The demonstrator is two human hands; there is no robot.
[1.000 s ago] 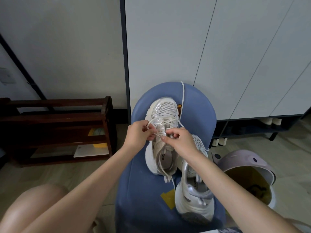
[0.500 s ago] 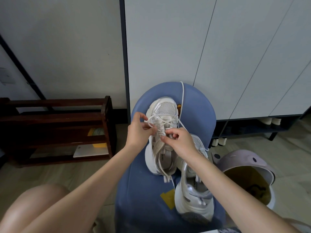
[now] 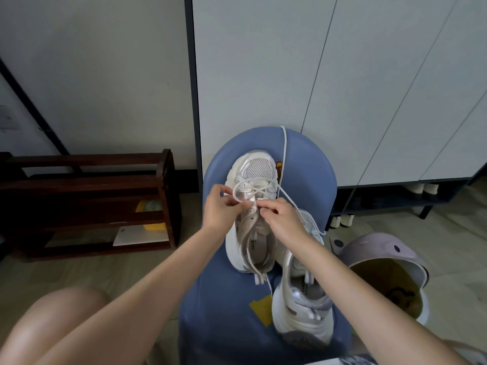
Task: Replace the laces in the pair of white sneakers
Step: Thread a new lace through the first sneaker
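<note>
head view: on the blue stool (image 3: 311, 164), the left hand (image 3: 220, 212) and right hand (image 3: 283, 221) both pinch the lace (image 3: 259, 189) over the far sneaker (image 3: 253, 206), apparently mid-threading. the near sneaker (image 3: 303, 309) waits. next probably calls for feeding the tip through an eyelet.

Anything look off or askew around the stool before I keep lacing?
One thing: the second sneaker sits at the blue stool's near right edge and may overhang it, so it might slip. A loose lace trails over the stool's far edge. Both hands pinch lace on the far sneaker.
</note>
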